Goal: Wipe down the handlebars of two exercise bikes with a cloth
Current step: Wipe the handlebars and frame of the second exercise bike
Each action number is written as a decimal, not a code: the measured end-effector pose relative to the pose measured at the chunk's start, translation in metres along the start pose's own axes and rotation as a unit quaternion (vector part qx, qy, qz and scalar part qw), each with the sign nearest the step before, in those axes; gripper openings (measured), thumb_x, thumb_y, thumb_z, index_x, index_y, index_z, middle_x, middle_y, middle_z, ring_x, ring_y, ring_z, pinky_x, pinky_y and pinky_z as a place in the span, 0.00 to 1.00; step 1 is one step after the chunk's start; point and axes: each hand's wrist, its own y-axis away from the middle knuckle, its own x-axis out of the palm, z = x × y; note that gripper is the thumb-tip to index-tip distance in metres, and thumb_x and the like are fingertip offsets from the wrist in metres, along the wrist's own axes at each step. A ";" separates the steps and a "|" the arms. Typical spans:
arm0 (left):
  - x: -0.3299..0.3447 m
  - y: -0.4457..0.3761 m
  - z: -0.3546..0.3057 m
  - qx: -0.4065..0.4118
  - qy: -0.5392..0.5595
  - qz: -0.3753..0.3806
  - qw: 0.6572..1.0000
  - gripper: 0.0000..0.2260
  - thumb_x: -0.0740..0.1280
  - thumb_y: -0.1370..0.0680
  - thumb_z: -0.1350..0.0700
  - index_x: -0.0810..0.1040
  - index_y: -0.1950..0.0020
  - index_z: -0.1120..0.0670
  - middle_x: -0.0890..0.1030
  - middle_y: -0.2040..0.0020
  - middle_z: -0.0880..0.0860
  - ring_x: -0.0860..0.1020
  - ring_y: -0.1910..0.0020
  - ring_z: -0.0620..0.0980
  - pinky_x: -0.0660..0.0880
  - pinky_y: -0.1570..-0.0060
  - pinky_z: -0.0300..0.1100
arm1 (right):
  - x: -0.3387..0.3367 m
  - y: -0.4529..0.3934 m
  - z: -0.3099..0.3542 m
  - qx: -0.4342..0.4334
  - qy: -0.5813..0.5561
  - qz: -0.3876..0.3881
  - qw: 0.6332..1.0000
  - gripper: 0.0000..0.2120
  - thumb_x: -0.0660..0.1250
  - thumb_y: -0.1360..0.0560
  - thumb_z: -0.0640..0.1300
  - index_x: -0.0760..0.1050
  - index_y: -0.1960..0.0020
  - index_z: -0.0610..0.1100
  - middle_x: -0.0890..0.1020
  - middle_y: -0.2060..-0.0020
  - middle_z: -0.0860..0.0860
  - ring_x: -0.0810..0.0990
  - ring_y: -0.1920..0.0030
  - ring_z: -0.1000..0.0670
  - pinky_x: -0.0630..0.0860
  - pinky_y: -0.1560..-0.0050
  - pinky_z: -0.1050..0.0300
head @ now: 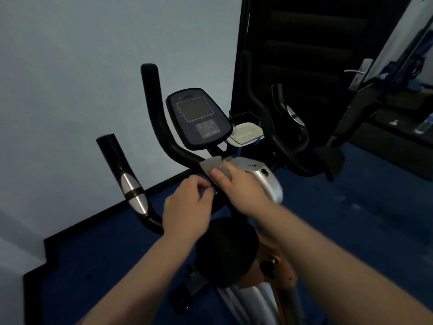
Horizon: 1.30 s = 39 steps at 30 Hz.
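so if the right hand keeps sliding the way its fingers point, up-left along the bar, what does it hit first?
Probably the upward bend of the black curved handlebar. The right hand presses the grey cloth on that bar, just below the dark console. Depth is unclear.

Grey cloth (214, 165), black handlebars (161, 123)

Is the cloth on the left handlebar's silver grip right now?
No, the right hand presses the grey cloth on the black bar near the console stem, well away from the silver grip.
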 end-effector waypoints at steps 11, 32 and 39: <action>0.005 0.002 0.001 -0.009 -0.095 0.027 0.995 0.07 0.55 0.22 0.42 0.73 0.51 0.38 0.76 0.57 0.38 0.74 0.60 0.39 0.69 0.60 0.41 | -0.009 -0.006 -0.033 -0.113 0.122 0.054 0.985 0.17 0.49 0.18 0.53 0.72 0.48 0.45 0.81 0.50 0.45 0.74 0.41 0.45 0.59 0.32 0.55; -0.080 -0.013 0.050 0.186 -0.175 -0.070 0.964 0.10 0.62 0.24 0.67 0.79 0.48 0.57 0.80 0.43 0.54 0.77 0.41 0.53 0.60 0.30 0.45 | -0.006 0.013 0.027 -0.239 0.224 0.284 0.901 0.10 0.61 0.23 0.57 0.72 0.54 0.50 0.77 0.56 0.54 0.77 0.53 0.50 0.73 0.52 0.48; -0.097 -0.019 0.067 0.264 -0.258 -0.002 0.930 0.17 0.52 0.19 0.55 0.80 0.46 0.56 0.79 0.38 0.52 0.70 0.31 0.52 0.52 0.27 0.44 | 0.035 0.030 0.051 -0.313 0.306 0.233 0.868 0.10 0.55 0.18 0.47 0.73 0.44 0.45 0.76 0.52 0.46 0.73 0.60 0.46 0.67 0.66 0.51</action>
